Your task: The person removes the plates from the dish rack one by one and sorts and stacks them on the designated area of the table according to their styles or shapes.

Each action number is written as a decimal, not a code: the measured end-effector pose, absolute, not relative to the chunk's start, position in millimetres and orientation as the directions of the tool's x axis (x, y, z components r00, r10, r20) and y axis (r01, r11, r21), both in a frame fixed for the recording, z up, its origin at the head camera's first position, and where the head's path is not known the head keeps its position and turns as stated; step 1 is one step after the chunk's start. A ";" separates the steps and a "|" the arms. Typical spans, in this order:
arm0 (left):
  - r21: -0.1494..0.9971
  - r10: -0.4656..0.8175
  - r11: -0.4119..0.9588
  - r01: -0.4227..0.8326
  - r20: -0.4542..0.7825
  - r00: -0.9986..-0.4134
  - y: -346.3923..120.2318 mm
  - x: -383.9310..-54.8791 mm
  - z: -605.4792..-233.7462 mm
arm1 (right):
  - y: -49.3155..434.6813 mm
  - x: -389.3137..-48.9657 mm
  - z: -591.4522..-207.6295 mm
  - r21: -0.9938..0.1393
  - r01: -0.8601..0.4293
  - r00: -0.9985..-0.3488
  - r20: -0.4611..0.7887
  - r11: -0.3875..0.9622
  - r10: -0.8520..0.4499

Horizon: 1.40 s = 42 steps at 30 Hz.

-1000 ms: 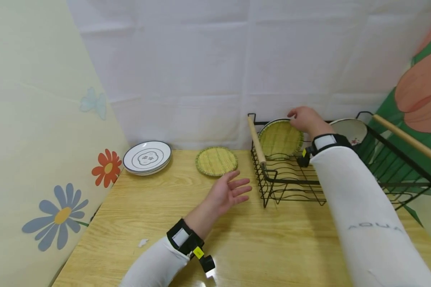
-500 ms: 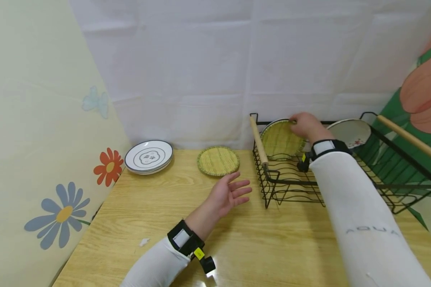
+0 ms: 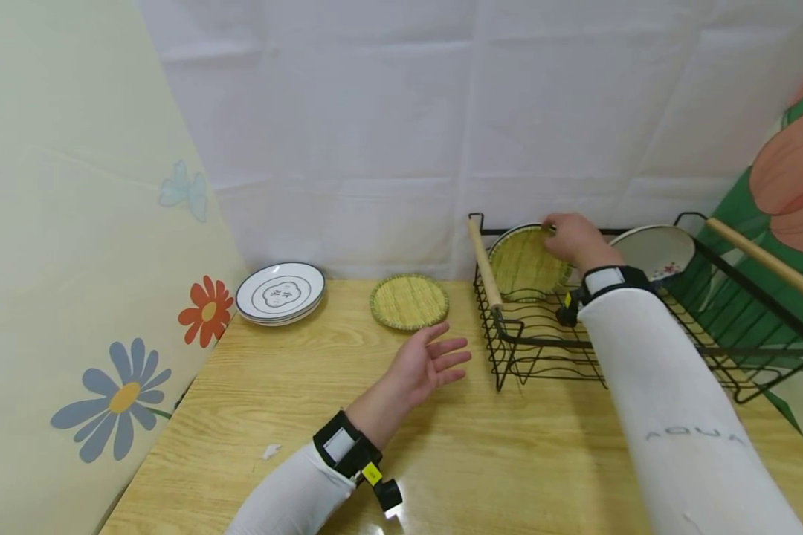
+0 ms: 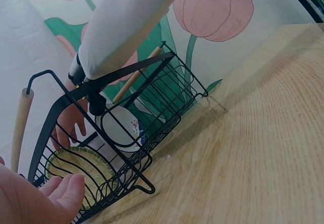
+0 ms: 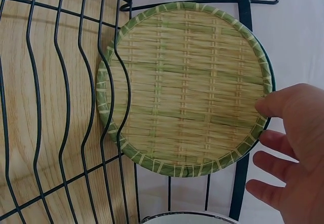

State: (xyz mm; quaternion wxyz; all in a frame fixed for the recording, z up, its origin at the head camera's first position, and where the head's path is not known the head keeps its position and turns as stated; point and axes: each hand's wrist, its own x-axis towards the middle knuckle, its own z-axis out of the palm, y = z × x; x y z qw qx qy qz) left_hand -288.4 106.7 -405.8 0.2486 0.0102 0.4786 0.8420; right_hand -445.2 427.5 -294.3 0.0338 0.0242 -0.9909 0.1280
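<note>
- we judge the step in hand to be handling the mat [image 5: 185, 92], which leans upright in the left end of the rack [image 3: 549, 341]; a light pinch should do, since woven stuff likely bends.
- we would do best to shift it along its own plane, so the edge behind the wires [image 5: 67, 92] does not snag.
- we should also mind the dark rim [image 5: 273, 80] just behind it, lest both move together.
- our right hand [image 3: 575, 239] pinches the mat's rim, seemingly with the thumb [image 5: 283, 102] on the woven face; the other visible fingers spread apart beyond the edge, and the back contact is hidden.
- in the head view, most of the mat lies left of and below those fingers.
- our left hand [image 3: 423, 368] holds nothing, fingers apart, over the surface [image 3: 508, 461] beside the rack.
</note>
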 end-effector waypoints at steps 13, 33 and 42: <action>0.807 0.433 -0.421 -0.414 -0.222 -0.874 107.8 -290.1 -406.0 | 424.9 -445.2 -293.9 -0.254 -0.061 -0.996 0.083 0.965 -0.041; 0.792 0.504 -0.446 -0.416 -0.162 -0.849 115.9 -287.0 -391.1 | 437.9 -439.8 -287.3 -0.240 -0.045 -0.998 0.046 0.970 -0.035; 0.794 0.520 -0.471 -0.383 -0.101 -0.848 119.8 -288.8 -374.6 | 446.3 -429.8 -249.5 -0.244 -0.061 -0.996 0.076 0.968 -0.043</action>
